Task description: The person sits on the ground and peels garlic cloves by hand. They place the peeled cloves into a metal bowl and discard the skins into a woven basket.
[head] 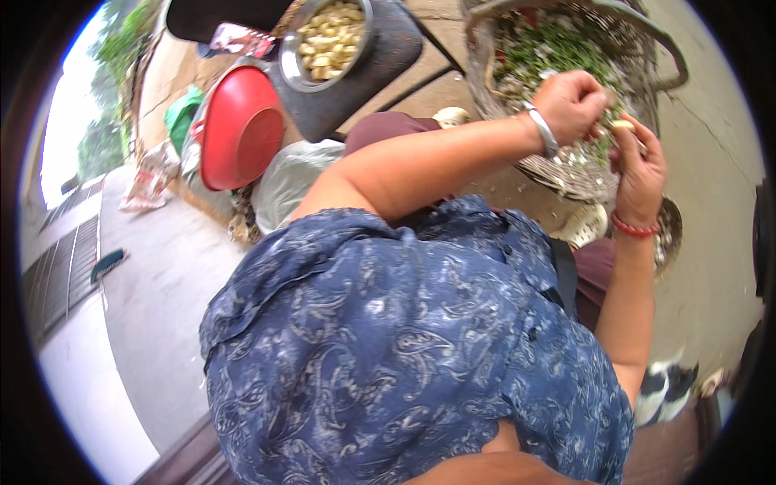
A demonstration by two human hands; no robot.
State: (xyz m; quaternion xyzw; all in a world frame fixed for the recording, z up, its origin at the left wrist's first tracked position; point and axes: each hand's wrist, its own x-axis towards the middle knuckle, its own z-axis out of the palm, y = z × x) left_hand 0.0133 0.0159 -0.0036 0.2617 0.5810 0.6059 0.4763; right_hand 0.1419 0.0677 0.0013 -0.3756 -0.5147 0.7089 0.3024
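Observation:
Both hands meet over a wicker basket [582, 176] of green plant bits and pale papery scraps. My right hand [642, 160], with a red bracelet at its wrist, pinches a small pale piece [623, 125] that looks like a peeled garlic clove. Close beside it, my left hand [567, 106] wears a silver bangle. Its fingers are curled in and the thumb is pressed against them; blur hides whether anything is between them. A metal bowl [288, 66] full of similar pale yellow pieces [330, 39] stands on a dark stool [388, 48] at the upper left.
A red plastic basin [242, 127] leans on its side beside a translucent plastic bag [291, 176]. A shallow container [670, 236] with pale pieces sits right of my right wrist. Cream perforated shoes [582, 225] show below the basket. A black-and-white animal [664, 388] is at lower right.

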